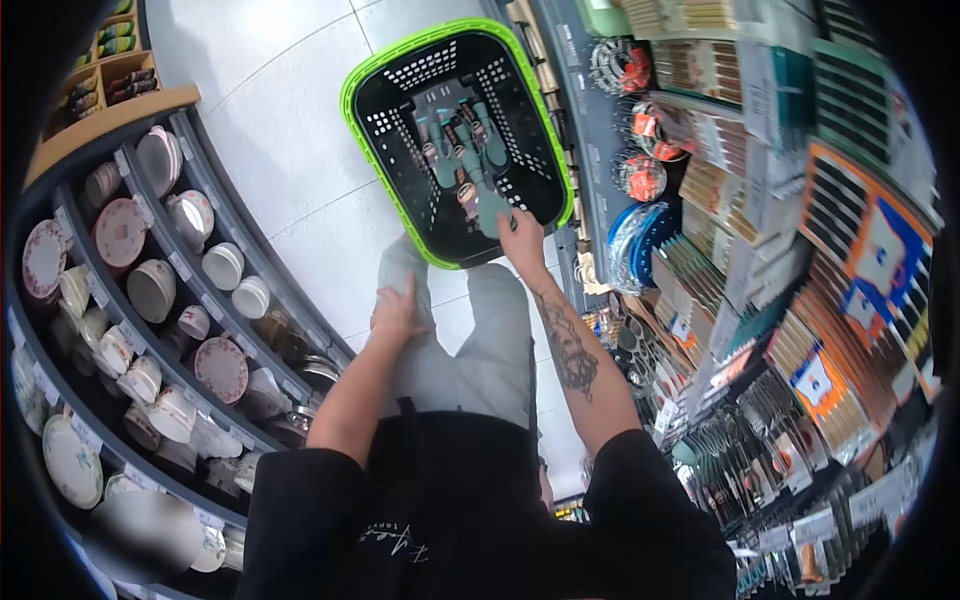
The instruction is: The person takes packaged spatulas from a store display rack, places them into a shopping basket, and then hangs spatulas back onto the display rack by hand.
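A black shopping basket with a green rim (362, 150) stands on the floor in front of my legs. Inside lie several kitchen utensils (441, 160) with grey-green heads and tags. My right hand (522, 240) reaches over the near right side of the basket. Its fingers are closed on a grey-green spatula (491, 210), whose other end lies among the utensils. My left hand (397, 312) rests on my left knee, fingers stretched out, holding nothing.
Curved shelves on the left hold bowls, cups and plates (221, 368). To the right, a rack carries packaged chopsticks (700, 70), blue round items (640, 243) and hanging utensils (735, 455). Pale floor tiles (290, 120) lie between them.
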`<state>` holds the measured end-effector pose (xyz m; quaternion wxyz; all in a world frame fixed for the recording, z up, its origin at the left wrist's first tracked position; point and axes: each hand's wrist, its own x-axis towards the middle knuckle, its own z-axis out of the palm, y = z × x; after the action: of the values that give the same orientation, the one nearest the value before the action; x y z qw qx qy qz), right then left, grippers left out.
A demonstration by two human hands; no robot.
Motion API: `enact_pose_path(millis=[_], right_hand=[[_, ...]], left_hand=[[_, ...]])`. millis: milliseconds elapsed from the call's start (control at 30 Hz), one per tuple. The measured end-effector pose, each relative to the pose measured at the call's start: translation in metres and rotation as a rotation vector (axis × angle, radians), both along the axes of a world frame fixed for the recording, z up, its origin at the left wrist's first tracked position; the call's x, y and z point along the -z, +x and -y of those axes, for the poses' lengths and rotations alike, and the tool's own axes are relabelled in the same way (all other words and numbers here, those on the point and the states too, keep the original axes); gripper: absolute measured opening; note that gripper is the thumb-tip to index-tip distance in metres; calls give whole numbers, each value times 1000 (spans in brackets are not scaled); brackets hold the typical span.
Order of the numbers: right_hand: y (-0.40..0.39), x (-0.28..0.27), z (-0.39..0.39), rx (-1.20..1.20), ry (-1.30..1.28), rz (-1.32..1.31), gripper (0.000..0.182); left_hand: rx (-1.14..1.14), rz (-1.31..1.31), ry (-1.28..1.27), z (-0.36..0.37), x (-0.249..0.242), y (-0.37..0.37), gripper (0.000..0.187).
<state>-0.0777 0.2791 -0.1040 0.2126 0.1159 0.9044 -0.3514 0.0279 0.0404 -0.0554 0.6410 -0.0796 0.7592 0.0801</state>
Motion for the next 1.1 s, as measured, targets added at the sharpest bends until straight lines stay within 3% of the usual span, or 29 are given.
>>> enact_pose_path(millis=[67,267,400,533,600,667,767,867,933,967,1000,1067,1100], right_hand=[[-12,40,9,-44,41,31,31],[-41,135,42,-176,69,94,32],[-35,181,60,-294,123,3,27],[-8,233,58,-400,184,143,26],[5,229,59,-395,196,220,26],[13,208,53,-408,173,334,27],[25,149,40,-325,56,234,26],[48,70,20,-169,-132,62,20],[63,-6,4,-30,-244,151,19],[71,-44,-2,-4,-185,208,20],[77,-77,-14,-66,-154,224,21],[74,-167,-26,34,-240,101,21],[72,-206,-34,55,-199,142,19]], left_hand=[[-21,-19,-17,0,15,0,118],[-36,-112,-39,0,32,-18,108],[-28,-213,-49,-1,34,-15,102],[-30,-180,-41,2,37,-19,101],[-12,-183,-42,3,37,-19,101],[4,-235,-49,1,36,-22,96],[-10,-235,-35,3,38,-22,95],[-11,-224,-11,6,45,-17,97],[-11,-240,83,13,56,-5,91],[-887,-138,181,23,92,24,88],[-21,-290,186,17,58,0,85],[56,-272,310,34,62,-5,75],[89,-178,291,27,39,-29,64]])
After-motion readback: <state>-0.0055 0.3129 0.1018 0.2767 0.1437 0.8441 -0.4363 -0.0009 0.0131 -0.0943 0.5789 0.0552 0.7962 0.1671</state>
